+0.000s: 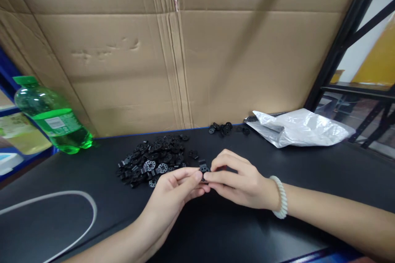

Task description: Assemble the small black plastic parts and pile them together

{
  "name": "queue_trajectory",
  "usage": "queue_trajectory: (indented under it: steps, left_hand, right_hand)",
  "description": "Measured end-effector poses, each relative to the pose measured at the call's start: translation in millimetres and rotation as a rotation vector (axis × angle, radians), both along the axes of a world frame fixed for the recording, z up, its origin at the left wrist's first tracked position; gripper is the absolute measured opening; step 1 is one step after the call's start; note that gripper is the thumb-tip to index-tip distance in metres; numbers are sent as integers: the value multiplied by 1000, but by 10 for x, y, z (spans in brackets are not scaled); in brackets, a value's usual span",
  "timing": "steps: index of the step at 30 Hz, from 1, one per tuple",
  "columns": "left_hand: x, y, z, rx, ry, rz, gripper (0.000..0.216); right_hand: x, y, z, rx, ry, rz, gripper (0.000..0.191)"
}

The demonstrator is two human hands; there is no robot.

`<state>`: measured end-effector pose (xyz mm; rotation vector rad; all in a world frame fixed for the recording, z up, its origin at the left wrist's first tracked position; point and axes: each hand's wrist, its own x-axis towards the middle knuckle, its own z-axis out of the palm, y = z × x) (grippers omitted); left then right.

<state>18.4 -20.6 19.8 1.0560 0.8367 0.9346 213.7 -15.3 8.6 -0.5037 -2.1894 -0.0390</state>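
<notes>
Between the fingertips of both hands is a small black plastic part (203, 170), with a round, holed face and a tab sticking up at its top. My left hand (182, 185) pinches its left side between thumb and fingers. From the right, my right hand (239, 178) grips the same part, a pale twisted bracelet (280, 197) around that wrist. Just behind my left hand lies a large heap of similar black parts (154, 158), some showing grey, holed discs. One loose black part (193, 154) rests beside the heap. My fingers hide the held part's lower edge.
A smaller cluster of black parts (220, 128) lies at the table's back, left of a crumpled silver bag (302, 127). A green bottle (55, 119) leans at the left. A white cable (92, 205) loops across the black tabletop (240, 234). Cardboard (247, 61) stands behind.
</notes>
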Motion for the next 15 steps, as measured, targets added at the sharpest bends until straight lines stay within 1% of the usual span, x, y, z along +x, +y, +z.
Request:
queue_trajectory:
  steps: [2,3,4,5,6,8,9,12,15]
  left_hand:
    - [-7,-12,2,22,41,51,16]
    - [-11,-18,2,34,68,75,16]
    - [-15,-22,3,48,96,94,16]
    - [-18,-24,4,66,120,106,16]
    - [-19,-24,6,88,139,109,15]
    - [-16,-19,13,139,169,91,13]
    - [-14,-15,17,160,179,77,13]
    - [-6,-6,23,192,183,42,11]
    - [-11,-9,12,189,170,17,11]
  right_hand:
    - [-45,-24,-22,-260,154,-10,22]
    - [-67,-33,-32,-417,211,-15,18]
    - [-87,-40,-40,-568,238,-15,12]
    - [-103,-43,-46,-697,237,-4,10]
    - [-115,-45,-50,-798,219,16,17]
    - [-130,-46,-50,-921,184,68,28]
    - [-135,-47,-47,-956,190,86,30]
    - [-143,-57,-36,-1053,241,153,29]
    - [-147,-72,-37,-1122,284,202,26]
